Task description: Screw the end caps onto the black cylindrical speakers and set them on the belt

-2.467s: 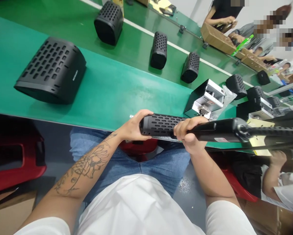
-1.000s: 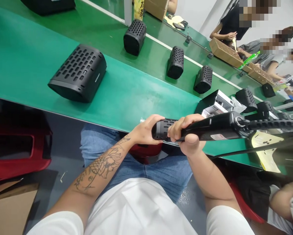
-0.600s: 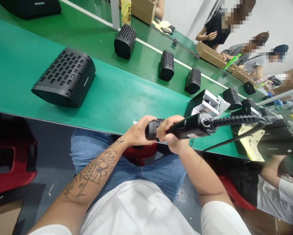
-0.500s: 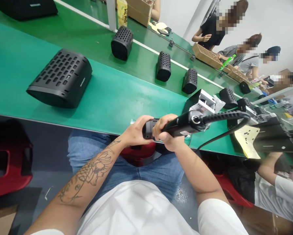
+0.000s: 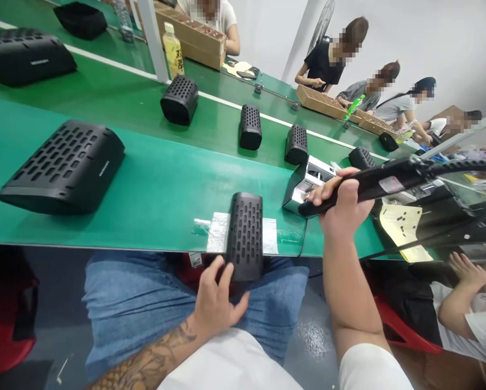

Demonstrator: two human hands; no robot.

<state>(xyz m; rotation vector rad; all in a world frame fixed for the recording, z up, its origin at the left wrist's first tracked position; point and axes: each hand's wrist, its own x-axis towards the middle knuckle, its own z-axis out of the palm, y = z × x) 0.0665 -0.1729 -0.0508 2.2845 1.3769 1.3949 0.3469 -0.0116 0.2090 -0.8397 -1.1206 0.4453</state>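
A black perforated speaker housing (image 5: 246, 233) lies at the table's front edge, its near end jutting over my lap. Beneath it is a silvery taped patch (image 5: 217, 233) on the green tabletop. My left hand (image 5: 218, 298) is open, its fingertips at the housing's near left edge; whether they touch it I cannot tell. In my right hand (image 5: 342, 203) is a black electric screwdriver (image 5: 373, 181) with a cable from its rear. Its front end is at a white and black box-shaped device, seemingly a screw feeder (image 5: 308, 181), and the tip is hard to make out.
A larger black speaker housing (image 5: 64, 168) lies to the left. Several more housings, one here (image 5: 250, 127), stand along the line behind. A metal post (image 5: 151, 40) and a yellow bottle (image 5: 173, 51) are farther back. Co-workers sit across and at right, near a yellow sheet (image 5: 401, 230).
My right hand has carried the screwdriver from the housing rightward to the box-shaped device. My left hand has let go and drawn back toward me. The housing now lies with its perforated face up.
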